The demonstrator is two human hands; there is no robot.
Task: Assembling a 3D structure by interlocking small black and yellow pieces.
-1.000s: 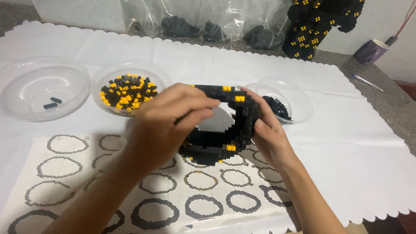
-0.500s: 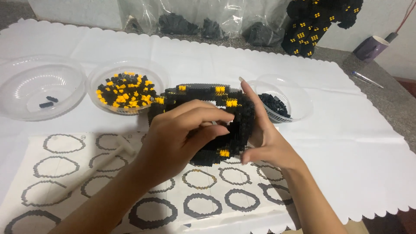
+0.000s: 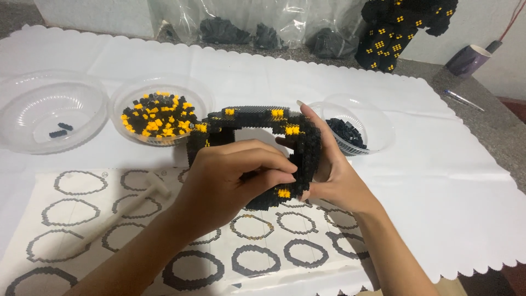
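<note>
**A:** What's on the feed, biggest thing first?

**B:** I've got the white scalloped table cover (image 3: pixel 438 181) filling nearly the whole view. On it, at seven o'clock, lies a printed sheet of ring patterns (image 3: pixel 71 219), with a small white tool (image 3: pixel 148 189) resting on its upper part.

**A:** And the build itself?

**B:** Dead centre: a black brick ring (image 3: pixel 263 118) with yellow spots, held up off the sheet, standing on edge with its opening facing me.

**A:** Hands?

**B:** The left hand (image 3: pixel 224 183) comes in from seven o'clock, fingers curled shut around the ring's lower part, fingertips pinching at the inner edge near a yellow brick. The right hand (image 3: pixel 337 181) comes from five o'clock, cupped against the ring's three o'clock side, thumb on the front, fingers behind it, one fingertip poking above the top. Both have hold of the ring.

**A:** Around them?

**B:** At ten o'clock an almost empty clear bowl (image 3: pixel 33 98) with a few dark bits. Just beside it, at eleven, a bowl of black and yellow bricks (image 3: pixel 159 115), close to the ring's left shoulder. At two o'clock, a bowl of black bricks (image 3: pixel 361 129), partly behind the right hand.

**A:** Further back?

**B:** At twelve, clear bags of dark pieces (image 3: pixel 263 30); at one, another black and yellow model (image 3: pixel 394 30); then a purple cup (image 3: pixel 466 59).
</note>
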